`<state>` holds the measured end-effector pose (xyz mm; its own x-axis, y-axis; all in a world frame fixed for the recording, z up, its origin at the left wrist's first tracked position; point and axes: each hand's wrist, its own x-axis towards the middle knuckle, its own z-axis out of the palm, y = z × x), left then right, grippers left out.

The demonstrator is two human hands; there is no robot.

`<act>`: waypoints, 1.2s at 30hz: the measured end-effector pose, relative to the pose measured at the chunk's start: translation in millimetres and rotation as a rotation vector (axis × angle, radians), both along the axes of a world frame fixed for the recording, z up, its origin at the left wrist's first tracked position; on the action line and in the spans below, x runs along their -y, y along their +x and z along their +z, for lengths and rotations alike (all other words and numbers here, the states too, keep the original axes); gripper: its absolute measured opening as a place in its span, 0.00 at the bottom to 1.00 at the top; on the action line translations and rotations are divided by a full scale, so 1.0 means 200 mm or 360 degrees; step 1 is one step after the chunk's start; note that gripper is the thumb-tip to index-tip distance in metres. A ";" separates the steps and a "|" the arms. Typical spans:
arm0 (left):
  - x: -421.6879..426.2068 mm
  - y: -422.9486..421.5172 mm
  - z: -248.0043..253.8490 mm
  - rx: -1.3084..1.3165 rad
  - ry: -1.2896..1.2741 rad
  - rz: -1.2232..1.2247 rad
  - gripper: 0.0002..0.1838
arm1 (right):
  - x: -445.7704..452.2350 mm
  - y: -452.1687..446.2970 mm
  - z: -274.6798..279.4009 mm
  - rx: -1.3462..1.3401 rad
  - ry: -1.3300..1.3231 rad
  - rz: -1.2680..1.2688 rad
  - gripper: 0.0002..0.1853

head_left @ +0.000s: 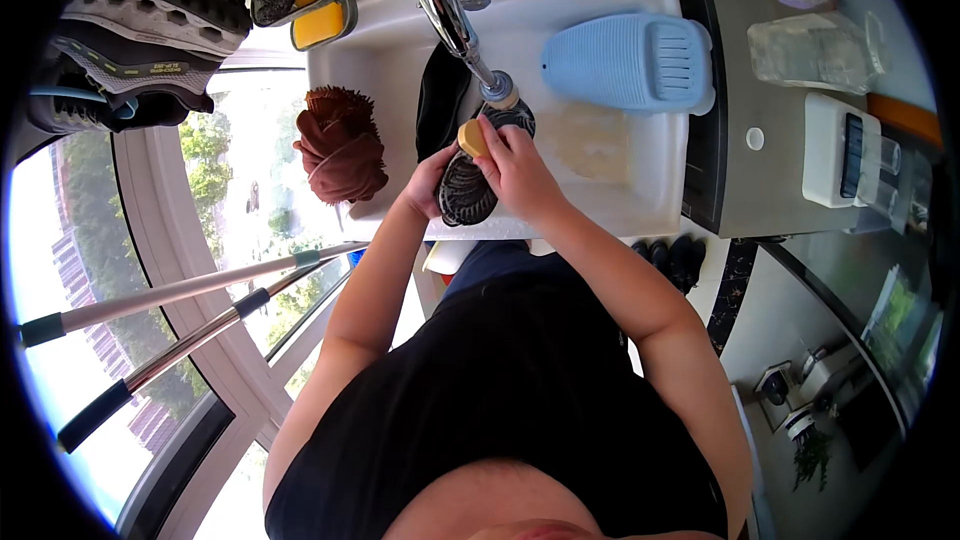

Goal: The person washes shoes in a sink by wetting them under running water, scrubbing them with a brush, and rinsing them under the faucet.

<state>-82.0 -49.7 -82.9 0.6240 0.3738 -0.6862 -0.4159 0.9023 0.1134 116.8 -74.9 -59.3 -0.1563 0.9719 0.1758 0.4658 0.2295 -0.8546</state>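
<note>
Head camera is giving me, from a distance, a steep look down into a white sink (655, 170), where a dark shoe (466, 190) is lying tread-up near the front edge, its far end reaching beneath the tap (501, 90). The left hand (427, 183) is curling partly closed around the shoe's left side; I am not seeing how far its fingers are wrapping underneath. The right hand (522, 175) is pinching a yellow block (473, 139) between thumb and fingers, holding it against the tread. A second shoe (441, 100) is resting just beyond, with a blue washboard (625, 62) sitting to the right and a brown cloth (341, 147) bunching at the left rim.

I am judging the shoe to be fairly light, with a flexing rubbery sole and softer sides that could be giving under a squeeze. Any wetness would be making it slippery, so I am favoring a hold along the sole's firm edge. The block is looking small and possibly slick, best taken by its sides.
</note>
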 end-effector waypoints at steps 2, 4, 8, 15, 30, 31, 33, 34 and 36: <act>0.01 -0.02 -0.02 0.0046 -0.0093 -0.0095 0.29 | -0.09 0.09 -0.21 0.0158 0.0018 -0.0215 0.26; 0.02 -0.03 -0.02 0.0089 -0.0168 -0.0182 0.29 | -0.16 0.22 -0.39 0.0124 -0.0299 -0.0254 0.25; 0.01 -0.02 -0.01 0.0150 -0.0190 -0.0185 0.29 | -0.12 0.20 -0.37 0.0033 -0.0275 -0.0173 0.26; 0.01 -0.05 -0.01 0.0087 -0.0115 -0.0075 0.30 | -0.06 0.05 -0.14 0.0132 0.0084 -0.0102 0.27; -0.05 -0.20 0.05 0.0179 -0.0319 -0.0016 0.27 | 0.02 0.15 -0.10 0.0023 -0.0086 -0.0228 0.27; -0.05 -0.21 0.05 0.0127 -0.0307 -0.0024 0.27 | 0.04 0.14 -0.03 -0.0008 -0.0022 -0.0173 0.29; -0.05 -0.24 0.01 0.0209 -0.0242 -0.0052 0.27 | 0.12 0.06 0.08 -0.0094 -0.0018 0.0045 0.31; -0.04 -0.25 0.00 0.0286 -0.0175 -0.0069 0.27 | 0.15 0.02 0.10 -0.0092 0.0064 0.0110 0.32; -0.05 -0.24 0.01 0.0295 -0.0147 -0.0111 0.28 | 0.12 0.02 0.08 -0.0027 0.0092 0.0075 0.32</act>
